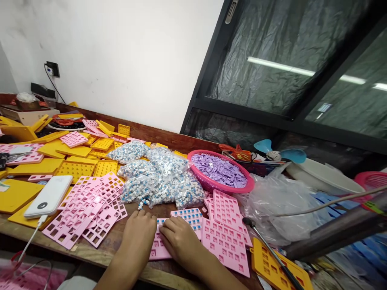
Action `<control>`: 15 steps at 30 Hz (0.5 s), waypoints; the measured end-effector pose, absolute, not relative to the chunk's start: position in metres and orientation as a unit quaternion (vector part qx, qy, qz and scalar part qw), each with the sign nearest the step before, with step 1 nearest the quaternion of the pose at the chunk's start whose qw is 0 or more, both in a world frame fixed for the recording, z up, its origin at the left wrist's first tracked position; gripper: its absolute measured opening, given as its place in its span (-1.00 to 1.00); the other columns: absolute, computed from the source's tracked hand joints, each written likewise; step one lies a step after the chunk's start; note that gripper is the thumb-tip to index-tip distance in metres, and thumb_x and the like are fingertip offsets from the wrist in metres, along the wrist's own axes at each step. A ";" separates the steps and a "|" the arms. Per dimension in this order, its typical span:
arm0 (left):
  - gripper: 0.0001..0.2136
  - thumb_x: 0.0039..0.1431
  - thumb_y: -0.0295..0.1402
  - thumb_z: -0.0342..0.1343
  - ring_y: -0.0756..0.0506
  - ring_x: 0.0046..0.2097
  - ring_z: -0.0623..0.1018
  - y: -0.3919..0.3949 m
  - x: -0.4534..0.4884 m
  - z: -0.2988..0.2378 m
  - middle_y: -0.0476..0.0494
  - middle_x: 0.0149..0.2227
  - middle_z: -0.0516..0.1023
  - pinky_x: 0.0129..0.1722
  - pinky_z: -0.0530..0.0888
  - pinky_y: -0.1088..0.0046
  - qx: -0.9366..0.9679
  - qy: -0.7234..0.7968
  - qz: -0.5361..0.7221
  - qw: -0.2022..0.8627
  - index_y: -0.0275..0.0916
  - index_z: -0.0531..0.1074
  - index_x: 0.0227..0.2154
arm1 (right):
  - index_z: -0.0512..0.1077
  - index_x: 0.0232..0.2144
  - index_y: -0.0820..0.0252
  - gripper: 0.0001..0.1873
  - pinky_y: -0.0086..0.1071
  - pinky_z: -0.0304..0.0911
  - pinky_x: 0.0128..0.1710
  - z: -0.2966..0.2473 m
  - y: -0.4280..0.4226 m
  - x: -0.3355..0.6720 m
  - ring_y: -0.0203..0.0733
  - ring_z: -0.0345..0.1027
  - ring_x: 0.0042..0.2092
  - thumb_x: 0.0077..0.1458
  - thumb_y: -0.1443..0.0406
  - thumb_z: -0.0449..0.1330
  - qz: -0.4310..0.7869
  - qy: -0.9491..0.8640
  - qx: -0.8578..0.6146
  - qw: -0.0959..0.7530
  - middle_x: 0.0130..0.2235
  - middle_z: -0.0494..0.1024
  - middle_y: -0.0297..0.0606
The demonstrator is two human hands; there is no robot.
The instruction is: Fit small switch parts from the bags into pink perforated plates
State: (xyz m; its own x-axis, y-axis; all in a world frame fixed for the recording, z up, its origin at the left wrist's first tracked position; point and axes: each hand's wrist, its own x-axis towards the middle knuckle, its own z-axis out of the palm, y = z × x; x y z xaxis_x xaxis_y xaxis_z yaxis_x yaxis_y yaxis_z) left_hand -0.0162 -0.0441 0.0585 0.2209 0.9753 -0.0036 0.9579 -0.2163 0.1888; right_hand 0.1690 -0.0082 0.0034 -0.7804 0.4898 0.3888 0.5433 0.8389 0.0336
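Both palms down: my left hand and right hand rest, fingers bent, clasping nothing, on the pink plate at the near edge of the table, just before the bags of switches

Bare left hand and right hand, uncovered forearms, slim fingers

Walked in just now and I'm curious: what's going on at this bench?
A person sits at a wooden bench, left hand and right hand both resting on a pink plate with square holes, some already filled with blue parts. Just behind it lie bags of small blue-and-white parts, with a pink basket of purple pieces to the right and empty pink plates piled to the left.
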 end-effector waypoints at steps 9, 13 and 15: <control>-0.72 0.35 -0.51 -0.12 -0.17 -0.01 0.52 -0.054 -0.036 0.031 -0.16 -0.10 0.57 -0.02 0.40 0.29 0.750 0.633 0.140 0.131 -0.20 0.53 -0.20 | 0.54 -0.25 0.15 -0.85 -0.30 0.28 -0.20 0.001 -0.003 0.168 -0.15 0.41 -0.23 0.30 0.34 0.15 0.105 -0.895 -0.318 0.295 -0.28 0.56 -0.22; -0.75 0.33 -0.50 -0.08 -0.20 0.00 0.53 -0.053 -0.031 0.032 -0.18 -0.09 0.58 -0.09 0.40 0.30 0.737 0.654 0.127 0.114 -0.23 0.52 -0.17 | 0.55 -0.16 0.12 -0.87 -0.37 0.31 -0.16 0.025 0.014 0.152 -0.19 0.46 -0.16 0.26 0.33 0.21 0.163 -0.879 -0.361 0.264 -0.19 0.58 -0.24; -0.74 0.33 -0.50 -0.08 -0.20 -0.01 0.53 -0.053 -0.031 0.034 -0.15 -0.10 0.60 -0.15 0.40 0.32 0.734 0.657 0.135 0.108 -0.20 0.52 -0.15 | 0.56 -0.14 0.09 -0.83 -0.38 0.30 -0.13 0.038 0.028 0.137 -0.17 0.47 -0.12 0.20 0.32 0.27 0.126 -0.893 -0.385 0.194 -0.15 0.59 -0.26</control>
